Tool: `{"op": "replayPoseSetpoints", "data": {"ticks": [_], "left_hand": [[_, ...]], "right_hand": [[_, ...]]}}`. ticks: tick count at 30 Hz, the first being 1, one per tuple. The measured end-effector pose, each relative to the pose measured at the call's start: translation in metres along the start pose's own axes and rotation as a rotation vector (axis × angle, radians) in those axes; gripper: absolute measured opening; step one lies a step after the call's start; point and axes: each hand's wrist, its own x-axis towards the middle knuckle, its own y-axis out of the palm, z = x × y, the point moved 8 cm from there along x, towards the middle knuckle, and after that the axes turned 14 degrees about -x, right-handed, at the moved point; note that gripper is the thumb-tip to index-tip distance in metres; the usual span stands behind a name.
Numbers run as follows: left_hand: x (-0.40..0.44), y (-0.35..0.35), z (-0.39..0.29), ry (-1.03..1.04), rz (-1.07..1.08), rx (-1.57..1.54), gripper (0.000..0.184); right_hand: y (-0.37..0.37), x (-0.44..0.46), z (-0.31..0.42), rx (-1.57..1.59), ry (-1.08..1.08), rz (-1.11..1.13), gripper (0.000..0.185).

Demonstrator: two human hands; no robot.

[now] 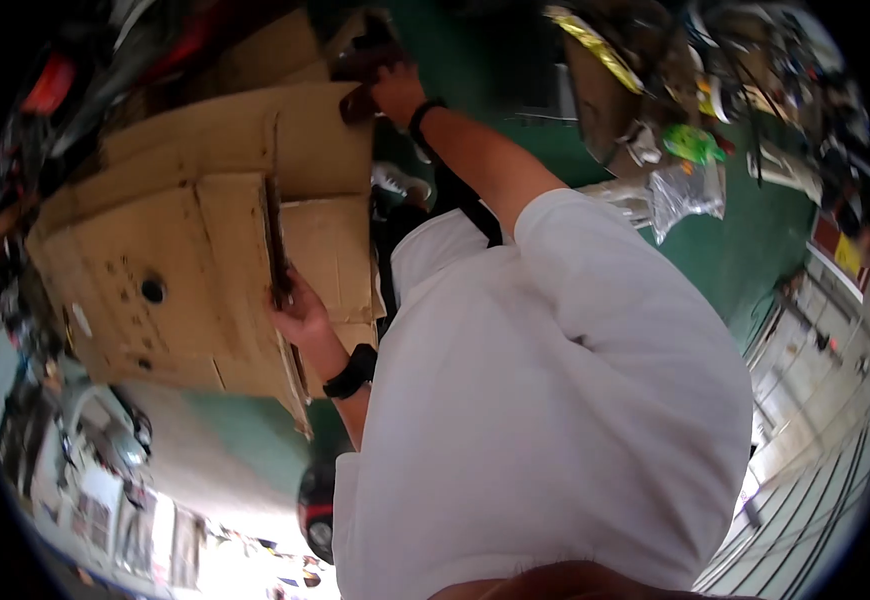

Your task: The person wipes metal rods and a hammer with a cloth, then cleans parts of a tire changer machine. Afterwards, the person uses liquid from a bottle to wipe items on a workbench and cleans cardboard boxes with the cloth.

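Note:
Large flattened cardboard boxes lie layered in front of me, with creased flaps and a dark round hole in the front sheet. My left hand, below a black wristwatch, has its fingers wrapped round the near edge of the front sheet. Farther off, my right hand, with a dark band at the wrist, closes at the far corner of the rear sheet. A dark brown piece shows under its fingers, which are partly blurred; whether this belongs to the cardboard I cannot tell.
A shoe stands on the green floor beside the cardboard. To the right are a clear plastic bag, a bright green item and cluttered goods. A black and red round object is at my left side.

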Motion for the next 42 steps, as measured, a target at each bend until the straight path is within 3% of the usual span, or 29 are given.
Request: {"op": "replayPoseSetpoints", "data": {"ticks": [2,3,5,7,9,11,12,17,18,20,22,26,29,30,32,34,35,37,38,40,42], "left_hand": [[0.015,-0.016,0.007,-0.083,-0.029,-0.033,0.044],[0.020,-0.023,0.003,-0.065,-0.073,-0.047,0.045],[0.022,-0.025,0.016,-0.072,-0.103,-0.066,0.046],[0.016,-0.028,0.027,-0.075,-0.201,-0.026,0.046],[0.033,-0.042,0.023,-0.063,-0.125,0.051,0.046],[0.045,-0.051,0.021,-0.044,-0.045,0.118,0.046],[0.047,-0.053,0.024,-0.071,-0.037,0.090,0.046],[0.051,-0.048,0.042,-0.103,0.024,0.218,0.048],[0.046,-0.051,0.048,-0.105,-0.048,0.305,0.050],[0.042,-0.054,0.051,-0.099,-0.110,0.398,0.051],[0.043,-0.056,0.070,-0.357,-0.117,0.578,0.049],[0.036,-0.033,0.108,-0.345,-0.013,0.730,0.048],[0.037,-0.013,0.194,-0.402,0.236,1.035,0.046],[0.034,-0.014,0.232,-0.426,0.311,1.101,0.046],[-0.022,-0.004,0.332,-0.499,0.693,1.396,0.049],[-0.084,-0.012,0.431,-0.494,0.882,1.749,0.064],[-0.109,-0.024,0.470,-0.495,0.980,1.918,0.070],[-0.171,-0.046,0.530,-0.548,1.306,1.908,0.067],[-0.171,-0.064,0.553,-0.562,1.318,1.911,0.067],[-0.179,-0.099,0.598,-0.714,1.773,1.621,0.050],[-0.155,-0.113,0.622,-0.659,1.861,1.714,0.041]], "right_hand": [[-0.007,-0.016,-0.078,-0.170,0.325,0.080,0.029],[-0.019,-0.025,-0.100,-0.184,0.351,0.076,0.029],[-0.011,-0.054,-0.151,0.080,0.346,0.419,0.046],[-0.028,-0.087,-0.182,0.095,0.345,0.390,0.047],[-0.038,-0.126,-0.200,0.125,0.350,0.369,0.048],[-0.056,-0.154,-0.207,0.452,0.207,0.214,0.052],[-0.067,-0.168,-0.213,0.449,0.222,0.200,0.052],[-0.083,-0.225,-0.237,0.467,0.265,0.318,0.051],[-0.083,-0.240,-0.244,0.513,0.306,0.373,0.052],[-0.092,-0.265,-0.257,0.512,0.259,0.267,0.051],[-0.105,-0.291,-0.279,0.542,0.308,0.172,0.048],[-0.055,-0.339,-0.322,0.581,0.267,0.228,0.043],[-0.068,-0.364,-0.347,0.705,0.265,0.185,0.033],[-0.086,-0.373,-0.354,0.884,0.360,0.228,0.030],[-0.115,-0.387,-0.357,1.069,0.459,0.260,0.027],[-0.146,-0.392,-0.361,1.433,0.461,0.037,0.026],[-0.151,-0.393,-0.362,1.439,0.473,0.021,0.026],[-0.170,-0.393,-0.361,1.480,0.364,-0.074,0.041],[-0.179,-0.394,-0.363,1.478,0.380,-0.084,0.041],[-0.189,-0.393,-0.360,1.308,0.365,0.054,0.042],[-0.189,-0.398,-0.367,1.163,0.397,0.001,0.040]]}}
